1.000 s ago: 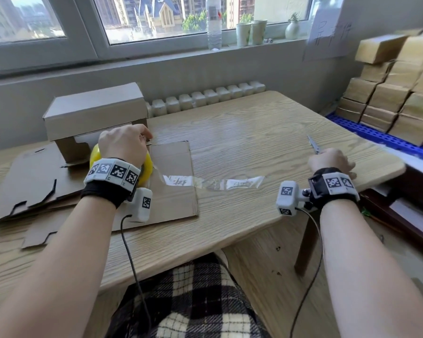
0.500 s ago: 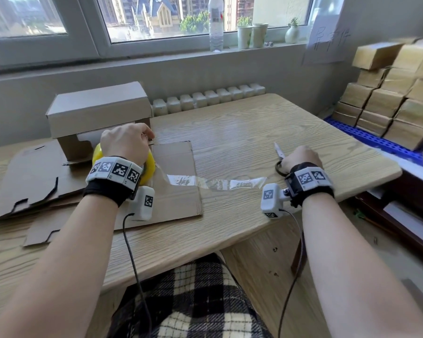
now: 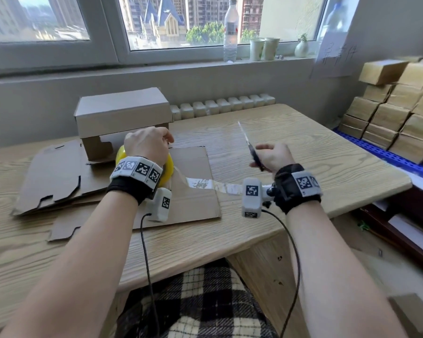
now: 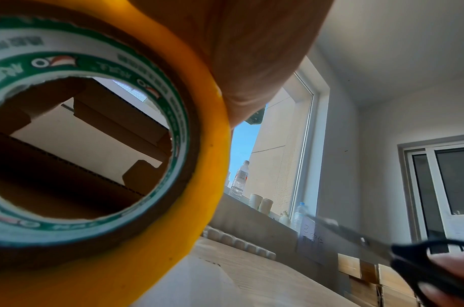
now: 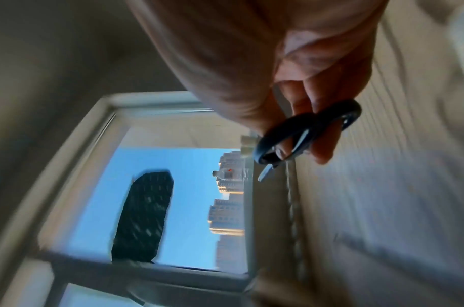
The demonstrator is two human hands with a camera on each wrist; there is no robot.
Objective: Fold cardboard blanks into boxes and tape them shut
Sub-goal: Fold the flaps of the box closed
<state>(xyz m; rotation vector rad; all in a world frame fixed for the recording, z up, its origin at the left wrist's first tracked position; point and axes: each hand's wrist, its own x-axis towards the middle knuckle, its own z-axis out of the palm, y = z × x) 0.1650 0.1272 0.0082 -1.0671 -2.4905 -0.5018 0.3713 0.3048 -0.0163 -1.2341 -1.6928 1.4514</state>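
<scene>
So the folded cardboard box [image 3: 122,115] sits at the back left of the wooden table [image 3: 303,147], resting on a pile of flat cardboard blanks [image 3: 59,174]. Right in front of it is the yellow tape roll [image 3: 167,167], standing on edge on the blanks, with the left hand [image 3: 147,145] curled over the top of it and gripping it. A clear strip of tape [image 3: 213,186] runs out from the roll to the right, across the edge of the top blank and onto the bare table.

The right hand [image 3: 274,156] is up above the table, fingers closed around the black handles of a pair of scissors [image 3: 250,147] (blades pointing up and away, toward the window). The wrist view is pretty blurry, but you can see fingers hooked through the loops.

Off to the right there's a stack of finished boxes [image 3: 401,106], and a water bottle [image 3: 230,30] on the windowsill.
</scene>
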